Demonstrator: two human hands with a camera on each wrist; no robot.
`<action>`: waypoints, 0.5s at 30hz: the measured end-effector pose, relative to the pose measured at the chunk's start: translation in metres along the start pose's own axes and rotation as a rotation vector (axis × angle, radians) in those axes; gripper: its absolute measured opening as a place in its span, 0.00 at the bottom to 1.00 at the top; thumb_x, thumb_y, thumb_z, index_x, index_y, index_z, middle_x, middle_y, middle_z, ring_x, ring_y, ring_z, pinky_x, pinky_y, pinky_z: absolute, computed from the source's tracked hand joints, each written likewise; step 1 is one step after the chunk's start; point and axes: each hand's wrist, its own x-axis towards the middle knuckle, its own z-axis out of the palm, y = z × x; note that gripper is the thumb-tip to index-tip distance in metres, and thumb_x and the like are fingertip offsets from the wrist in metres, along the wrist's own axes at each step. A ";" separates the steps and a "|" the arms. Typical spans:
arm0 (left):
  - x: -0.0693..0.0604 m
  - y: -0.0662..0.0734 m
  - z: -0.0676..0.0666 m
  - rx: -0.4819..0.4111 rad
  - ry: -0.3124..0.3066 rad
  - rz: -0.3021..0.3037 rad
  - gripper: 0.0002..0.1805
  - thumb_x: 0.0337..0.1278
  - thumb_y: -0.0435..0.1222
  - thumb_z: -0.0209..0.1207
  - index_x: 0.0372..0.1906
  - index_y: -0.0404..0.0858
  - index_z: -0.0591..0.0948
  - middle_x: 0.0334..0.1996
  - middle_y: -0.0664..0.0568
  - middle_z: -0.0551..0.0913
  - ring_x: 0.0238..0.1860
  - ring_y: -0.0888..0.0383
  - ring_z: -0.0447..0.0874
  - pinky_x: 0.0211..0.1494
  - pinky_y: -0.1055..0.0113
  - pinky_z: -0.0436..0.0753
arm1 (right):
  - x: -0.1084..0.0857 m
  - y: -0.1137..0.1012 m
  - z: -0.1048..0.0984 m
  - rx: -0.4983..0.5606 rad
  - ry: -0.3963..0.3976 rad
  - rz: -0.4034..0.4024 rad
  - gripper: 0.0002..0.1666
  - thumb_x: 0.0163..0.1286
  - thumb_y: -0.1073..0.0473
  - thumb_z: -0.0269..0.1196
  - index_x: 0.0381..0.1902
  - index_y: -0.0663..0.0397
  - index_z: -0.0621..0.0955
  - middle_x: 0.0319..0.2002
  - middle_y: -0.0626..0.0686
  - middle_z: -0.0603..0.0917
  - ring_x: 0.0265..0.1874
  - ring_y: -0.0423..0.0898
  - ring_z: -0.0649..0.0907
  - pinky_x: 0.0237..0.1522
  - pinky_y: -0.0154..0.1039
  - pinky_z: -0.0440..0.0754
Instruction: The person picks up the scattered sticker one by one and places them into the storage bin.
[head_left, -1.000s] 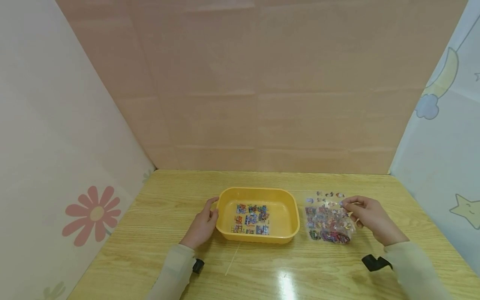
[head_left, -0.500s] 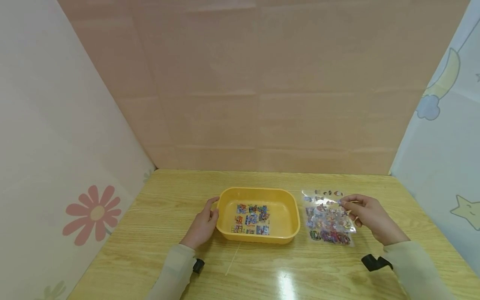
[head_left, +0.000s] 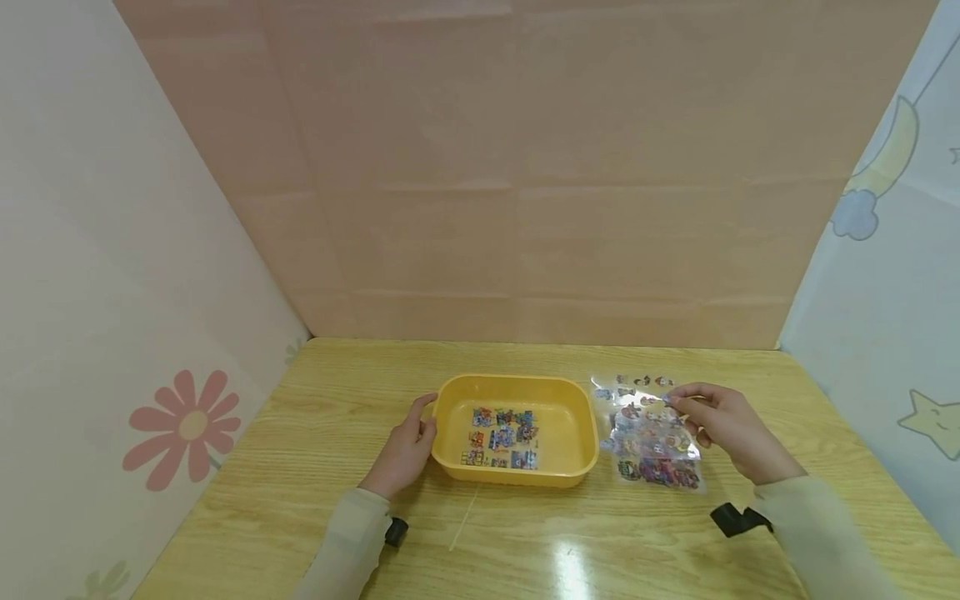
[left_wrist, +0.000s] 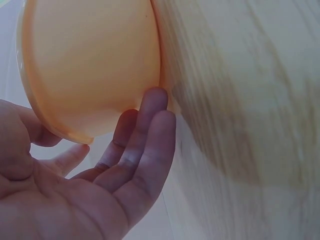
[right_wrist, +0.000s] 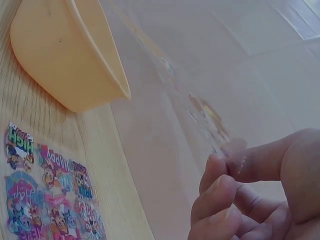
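My right grip [head_left: 729,427] pinches a clear, printed plastic sheet [head_left: 647,423]; my left grip [head_left: 401,452] holds a yellow, rounded plastic basin [head_left: 567,433].

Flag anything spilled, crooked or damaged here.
Odd: a thin pale line on the table slants across the grain in front of the yellow tray; scratch or strand, unclear. Nothing looks spilled; the tilted sheet is pinched in the right hand.

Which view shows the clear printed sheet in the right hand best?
The head view: the held sheet faces it broadly, so its printed pictures show, though glare and the lower sheet muddle them. The right wrist view catches it nearly edge-on and blurred, pinched by the right hand. The left wrist view shows none of it.
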 end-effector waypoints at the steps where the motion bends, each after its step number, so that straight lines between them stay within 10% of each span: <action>1: 0.000 0.000 0.000 0.002 0.000 0.000 0.24 0.80 0.37 0.43 0.75 0.42 0.61 0.31 0.49 0.80 0.25 0.58 0.74 0.30 0.64 0.75 | 0.000 -0.001 0.001 0.003 -0.002 -0.001 0.30 0.79 0.49 0.54 0.64 0.70 0.71 0.32 0.50 0.78 0.24 0.42 0.74 0.24 0.38 0.76; 15: 0.000 -0.004 0.001 -0.013 0.007 0.029 0.24 0.80 0.36 0.44 0.75 0.41 0.61 0.28 0.49 0.79 0.23 0.57 0.75 0.27 0.66 0.76 | 0.004 -0.004 0.009 0.040 -0.018 -0.016 0.26 0.81 0.53 0.52 0.63 0.70 0.72 0.32 0.51 0.79 0.22 0.42 0.74 0.23 0.38 0.76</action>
